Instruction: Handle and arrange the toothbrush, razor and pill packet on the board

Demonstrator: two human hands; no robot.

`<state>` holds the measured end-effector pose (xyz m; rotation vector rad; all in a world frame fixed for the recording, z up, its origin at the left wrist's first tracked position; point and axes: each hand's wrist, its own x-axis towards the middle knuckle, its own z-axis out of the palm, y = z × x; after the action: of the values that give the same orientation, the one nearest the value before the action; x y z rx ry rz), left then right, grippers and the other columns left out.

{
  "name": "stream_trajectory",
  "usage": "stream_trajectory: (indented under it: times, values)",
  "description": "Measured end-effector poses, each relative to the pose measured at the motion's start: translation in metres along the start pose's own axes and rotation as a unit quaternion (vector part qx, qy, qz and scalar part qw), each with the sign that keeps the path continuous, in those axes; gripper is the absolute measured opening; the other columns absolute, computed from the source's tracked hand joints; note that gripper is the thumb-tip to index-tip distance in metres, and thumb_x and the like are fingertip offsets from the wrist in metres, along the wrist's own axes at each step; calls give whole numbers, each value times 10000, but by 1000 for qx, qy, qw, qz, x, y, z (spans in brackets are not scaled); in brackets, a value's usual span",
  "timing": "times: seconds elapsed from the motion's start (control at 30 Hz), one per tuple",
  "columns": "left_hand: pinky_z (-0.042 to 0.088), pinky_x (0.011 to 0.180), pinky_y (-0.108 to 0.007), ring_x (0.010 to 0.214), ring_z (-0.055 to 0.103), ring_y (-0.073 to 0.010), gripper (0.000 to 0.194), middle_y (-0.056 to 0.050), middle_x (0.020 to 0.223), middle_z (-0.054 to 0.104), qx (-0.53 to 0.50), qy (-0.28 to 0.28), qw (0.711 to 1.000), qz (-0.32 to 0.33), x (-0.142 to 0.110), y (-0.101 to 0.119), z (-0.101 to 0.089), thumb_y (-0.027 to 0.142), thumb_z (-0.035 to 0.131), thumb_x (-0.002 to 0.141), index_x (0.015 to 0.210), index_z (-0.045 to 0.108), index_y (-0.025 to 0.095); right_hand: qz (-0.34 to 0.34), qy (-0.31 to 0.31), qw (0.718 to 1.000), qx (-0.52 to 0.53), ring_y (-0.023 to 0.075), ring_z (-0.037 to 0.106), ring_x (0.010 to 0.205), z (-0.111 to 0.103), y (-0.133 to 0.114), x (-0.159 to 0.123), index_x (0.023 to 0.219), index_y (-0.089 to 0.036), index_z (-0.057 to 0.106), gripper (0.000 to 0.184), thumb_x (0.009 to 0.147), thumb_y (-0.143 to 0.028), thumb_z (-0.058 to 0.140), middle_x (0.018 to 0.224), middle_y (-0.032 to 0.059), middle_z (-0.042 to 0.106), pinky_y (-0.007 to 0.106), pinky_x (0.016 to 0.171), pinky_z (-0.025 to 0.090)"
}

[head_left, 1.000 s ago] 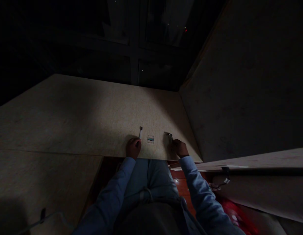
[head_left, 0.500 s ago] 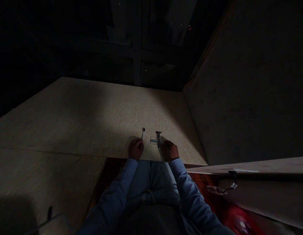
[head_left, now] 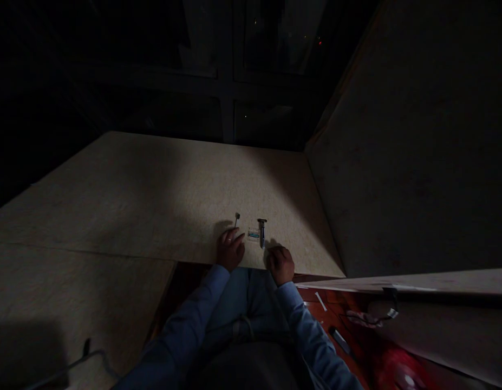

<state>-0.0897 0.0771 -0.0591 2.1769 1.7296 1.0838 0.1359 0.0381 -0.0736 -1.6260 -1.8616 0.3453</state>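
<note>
My left hand point(head_left: 230, 250) rests on the pale tabletop, fingers apart, with a ring on one finger. Just beyond its fingertips lies a thin stick with a small dark block at its far end point(head_left: 237, 216); the near part is hidden by the hand. Right beside the thumb sits a small clear plastic case point(head_left: 253, 234) with a blue-green strip inside. A razor point(head_left: 262, 233) lies head away from me, to the right of the case. My right hand point(head_left: 280, 264) is curled closed at the table's near edge, apart from the razor, with nothing visible in it.
The pale stone-like tabletop point(head_left: 186, 189) runs to a dark window, with a wall point(head_left: 417, 162) on the right. On the red floor lie a white strip point(head_left: 321, 301) and a dark object point(head_left: 340, 340). A grey cable point(head_left: 72, 365) shows at lower left.
My left hand has shifted right toward the clear case and its fingers have spread. My right hand has drawn back toward me, away from the razor. The small items stay in place.
</note>
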Motion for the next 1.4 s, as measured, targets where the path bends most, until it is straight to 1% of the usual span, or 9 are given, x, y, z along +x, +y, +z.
stream_trajectory:
  times: [0.2, 0.4, 0.63, 0.77, 1.0, 1.13, 1.33, 1.37, 1.4]
  values:
    - [417, 1052, -516, 1372, 490, -318, 445, -97, 1371, 656, 31, -111, 991, 73, 25, 24, 2, 296, 648, 893, 1336, 618, 275, -24, -5, 1000, 0, 283, 564, 991, 0, 3, -4, 1055, -223, 738, 297, 880, -179, 502, 1005, 114, 658, 406, 870, 504]
    - [403, 1023, -543, 1312, 550, -312, 196, -64, 1198, 751, 42, -126, 989, 69, 33, 16, 7, 265, 649, 901, 1076, 734, 283, -49, -11, 999, 8, 271, 578, 967, 1, 6, -6, 1073, -244, 739, 314, 885, -164, 501, 981, 105, 668, 395, 857, 515]
    - [423, 1024, -515, 1313, 558, -300, 204, -79, 1233, 736, 56, -91, 993, 45, 20, 8, 8, 305, 620, 931, 1092, 742, 273, -67, -3, 997, 35, 266, 589, 935, 3, 6, -6, 1006, -217, 745, 271, 894, -158, 505, 950, 114, 683, 382, 823, 524]
    - [430, 1049, -504, 1281, 576, -304, 235, -89, 1261, 719, 44, -24, 999, 6, 18, -4, 3, 347, 589, 936, 1097, 733, 254, -78, -10, 995, 62, 259, 602, 947, 1, 8, -6, 999, -217, 749, 273, 898, -152, 504, 957, 113, 694, 382, 837, 535]
    - [539, 888, -472, 975, 671, -304, 333, -142, 1017, 736, 41, 78, 989, -117, 6, -47, -12, 323, 433, 955, 1029, 708, 150, -68, -25, 990, 124, 266, 604, 988, -2, 13, -7, 1020, -218, 757, 279, 866, -156, 532, 993, 117, 694, 408, 877, 536]
    - [532, 871, -480, 915, 671, -296, 229, -129, 923, 737, 49, 85, 986, -134, 4, -52, -7, 273, 509, 876, 898, 718, 183, -45, -38, 982, 181, 280, 617, 999, -3, 13, -4, 977, -210, 767, 247, 842, -192, 562, 986, 130, 703, 443, 903, 530]
    - [495, 938, -478, 964, 654, -297, 118, -102, 950, 747, 55, 77, 988, -123, 5, -43, -2, 237, 608, 801, 798, 726, 234, 4, -88, 947, 309, 252, 701, 899, -37, 17, 6, 1119, -240, 729, 325, 917, -399, 531, 1001, 111, 742, 426, 796, 574]
    - [495, 936, -472, 964, 652, -295, 115, -100, 955, 747, 55, 77, 988, -122, 5, -43, -3, 232, 614, 798, 796, 728, 236, 23, -111, 931, 346, 247, 714, 869, -50, 22, 0, 1206, -248, 693, 397, 933, -468, 507, 1017, 112, 748, 419, 754, 581]
    - [495, 933, -467, 964, 649, -294, 113, -99, 958, 746, 55, 76, 988, -121, 5, -42, -3, 227, 619, 796, 796, 731, 238, 83, -158, 877, 447, 265, 722, 895, -65, 30, -10, 1259, -258, 669, 470, 910, -545, 539, 1085, 132, 742, 447, 761, 577]
